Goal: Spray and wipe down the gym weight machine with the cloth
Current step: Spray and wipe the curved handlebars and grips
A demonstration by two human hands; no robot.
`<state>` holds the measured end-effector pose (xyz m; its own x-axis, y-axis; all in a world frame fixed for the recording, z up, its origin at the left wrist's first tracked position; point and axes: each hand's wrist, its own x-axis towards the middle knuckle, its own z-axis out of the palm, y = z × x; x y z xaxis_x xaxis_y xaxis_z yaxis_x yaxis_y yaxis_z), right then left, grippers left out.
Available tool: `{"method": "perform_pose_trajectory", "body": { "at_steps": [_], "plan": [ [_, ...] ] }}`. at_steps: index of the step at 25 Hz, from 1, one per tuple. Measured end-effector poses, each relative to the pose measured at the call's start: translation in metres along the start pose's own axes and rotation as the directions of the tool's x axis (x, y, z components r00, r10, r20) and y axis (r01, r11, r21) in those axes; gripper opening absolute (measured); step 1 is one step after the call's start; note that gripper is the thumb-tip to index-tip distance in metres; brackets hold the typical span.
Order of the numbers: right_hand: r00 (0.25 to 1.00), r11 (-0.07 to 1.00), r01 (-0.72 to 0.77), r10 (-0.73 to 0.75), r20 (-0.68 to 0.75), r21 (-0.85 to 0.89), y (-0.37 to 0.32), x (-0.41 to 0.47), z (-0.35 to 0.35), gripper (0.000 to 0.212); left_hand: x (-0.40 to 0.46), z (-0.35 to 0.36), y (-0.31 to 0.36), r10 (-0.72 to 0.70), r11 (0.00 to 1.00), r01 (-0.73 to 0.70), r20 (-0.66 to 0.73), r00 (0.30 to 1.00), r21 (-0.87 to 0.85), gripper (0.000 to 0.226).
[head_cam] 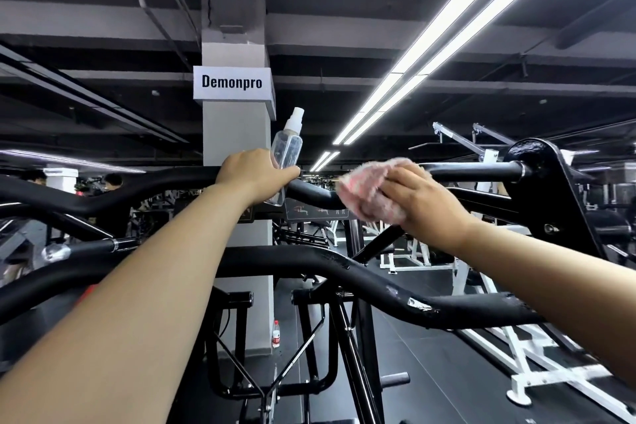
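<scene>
A black weight machine fills the view, with a curved upper bar [316, 194] at head height and a second curved bar [309, 260] below it. My left hand [254, 174] grips a clear spray bottle [287, 144] with a white nozzle, held upright against the upper bar. My right hand [425, 201] holds a pink cloth [366, 188] wrapped over the upper bar, just right of the bottle. Chipped paint shows on the lower bar towards the right.
A grey pillar [237, 134] with a "Demonpro" sign stands behind the bars. A water bottle [276, 334] stands on the floor at its base. White-framed machines [516, 348] fill the right side. People [112, 182] stand far left in the background.
</scene>
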<state>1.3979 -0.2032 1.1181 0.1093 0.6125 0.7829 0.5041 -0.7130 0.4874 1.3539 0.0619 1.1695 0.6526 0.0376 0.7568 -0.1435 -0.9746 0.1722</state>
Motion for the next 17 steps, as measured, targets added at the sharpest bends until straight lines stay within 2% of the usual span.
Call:
{"method": "perform_pose_trajectory", "body": {
  "at_steps": [2, 4, 6, 9, 11, 13, 16, 17],
  "plan": [
    [0.989, 0.988, -0.130, 0.124, 0.080, 0.079, -0.028, 0.032, 0.002, 0.068, 0.000, -0.001, -0.002, 0.001, 1.000, -0.001, 0.033, 0.999, -0.017, 0.040],
    [0.913, 0.970, -0.237, 0.205, 0.353, 0.051, -0.048, 0.057, 0.013, 0.094, 0.002, -0.005, -0.004, 0.002, 0.996, 0.006, 0.086, 0.996, -0.093, 0.046],
    [0.855, 0.978, -0.201, 0.205, 0.476, -0.059, -0.062, 0.075, 0.026, 0.103, 0.001, -0.010, -0.002, 0.007, 0.961, 0.027, 0.121, 0.993, -0.276, 0.049],
    [0.877, 0.983, -0.139, 0.179, 0.447, -0.122, -0.065, 0.083, 0.033, 0.084, -0.009, -0.015, 0.014, 0.045, 0.846, 0.029, 0.125, 0.991, -0.533, 0.036],
    [0.895, 0.972, -0.075, 0.164, 0.416, -0.220, -0.062, 0.077, 0.033, 0.072, -0.019, -0.011, 0.026, 0.060, 0.811, -0.002, 0.079, 0.995, -0.585, 0.034],
    [0.904, 0.956, -0.020, 0.142, 0.403, -0.292, -0.055, 0.067, 0.028, 0.064, -0.028, -0.001, 0.038, 0.050, 0.766, -0.017, 0.033, 0.998, -0.642, 0.042],
    [0.964, 0.928, 0.090, 0.010, 0.267, -0.363, -0.038, 0.051, 0.025, 0.043, -0.044, 0.016, 0.057, 0.023, 0.656, 0.049, 0.084, 0.996, -0.753, 0.035],
    [0.970, 0.920, 0.113, -0.020, 0.241, -0.376, -0.032, 0.045, 0.024, 0.035, -0.050, 0.021, 0.062, 0.029, 0.663, 0.062, 0.108, 0.994, -0.746, 0.029]
  ]
}}
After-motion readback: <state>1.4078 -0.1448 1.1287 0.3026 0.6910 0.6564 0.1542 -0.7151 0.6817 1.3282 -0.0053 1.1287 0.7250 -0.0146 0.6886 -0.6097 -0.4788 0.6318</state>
